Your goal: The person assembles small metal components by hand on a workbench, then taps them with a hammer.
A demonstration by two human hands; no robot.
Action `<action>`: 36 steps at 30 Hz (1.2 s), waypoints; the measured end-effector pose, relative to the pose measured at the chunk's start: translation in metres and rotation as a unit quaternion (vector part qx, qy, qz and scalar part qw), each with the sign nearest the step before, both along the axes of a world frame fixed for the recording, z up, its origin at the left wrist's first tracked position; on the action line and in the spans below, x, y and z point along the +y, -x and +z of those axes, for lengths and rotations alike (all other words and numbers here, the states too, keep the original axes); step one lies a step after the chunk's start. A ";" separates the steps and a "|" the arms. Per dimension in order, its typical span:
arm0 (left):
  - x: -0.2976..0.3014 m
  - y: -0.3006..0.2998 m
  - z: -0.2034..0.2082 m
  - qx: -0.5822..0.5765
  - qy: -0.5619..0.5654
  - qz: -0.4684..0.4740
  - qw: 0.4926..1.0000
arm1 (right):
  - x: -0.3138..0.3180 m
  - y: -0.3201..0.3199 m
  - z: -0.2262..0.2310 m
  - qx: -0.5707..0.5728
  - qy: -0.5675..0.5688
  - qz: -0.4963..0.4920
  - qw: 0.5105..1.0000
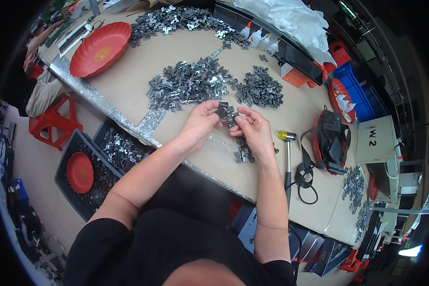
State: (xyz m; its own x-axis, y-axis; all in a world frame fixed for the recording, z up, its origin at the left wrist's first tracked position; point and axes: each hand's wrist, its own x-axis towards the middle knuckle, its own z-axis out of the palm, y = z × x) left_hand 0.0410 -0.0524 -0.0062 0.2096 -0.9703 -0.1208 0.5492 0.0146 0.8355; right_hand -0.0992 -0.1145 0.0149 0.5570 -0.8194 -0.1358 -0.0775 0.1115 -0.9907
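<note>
Over the near middle of the table, my left hand [199, 125] and my right hand [255, 132] meet, their fingers pinching small dark metal clips [229, 115] between them. Whether these clips are joined to each other is too small to tell. Just beyond my fingers lies a large heap of similar grey metal clips [188, 83], and to its right a smaller heap of clips [260, 88]. A further little pile of clips [244, 151] sits beneath my right hand, partly hidden by it.
A hammer [288, 152] with a yellow head lies right of my right arm. Farther right are a black strapped device [331, 138] and a cable. A red plate [100, 50] rests at the far left; glue bottles [255, 38] stand at the back. Dark bins [88, 167] sit below the left edge.
</note>
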 end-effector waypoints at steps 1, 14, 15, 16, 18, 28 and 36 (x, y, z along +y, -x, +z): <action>0.000 0.000 0.000 -0.002 0.004 0.003 1.000 | 0.000 0.000 -0.001 0.000 0.000 0.001 1.000; 0.001 0.004 -0.001 -0.007 0.009 0.015 1.000 | 0.003 -0.002 0.000 0.002 -0.015 0.021 1.000; 0.001 0.004 -0.001 -0.019 0.023 0.009 1.000 | 0.003 -0.002 0.000 -0.003 -0.013 0.022 1.000; 0.001 0.004 -0.002 -0.030 0.038 0.002 0.999 | 0.003 -0.001 0.000 -0.003 -0.013 0.022 1.000; 0.002 0.004 -0.002 -0.038 0.047 0.001 0.998 | 0.002 -0.001 0.000 -0.012 -0.026 0.022 0.999; 0.009 0.007 0.004 -0.119 0.089 0.017 0.989 | 0.004 -0.001 0.002 -0.038 -0.096 0.023 0.994; 0.011 0.009 0.009 -0.128 0.085 0.030 0.988 | 0.006 -0.002 0.001 -0.023 -0.055 0.024 0.998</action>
State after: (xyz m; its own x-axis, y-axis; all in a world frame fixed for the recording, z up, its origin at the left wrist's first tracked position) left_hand 0.0323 -0.0418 0.0032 0.2694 -0.9570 0.1077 0.3150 0.1932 0.9292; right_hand -0.0967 -0.1081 0.0161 0.6023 -0.7739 -0.1959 -0.0394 0.2163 -0.9755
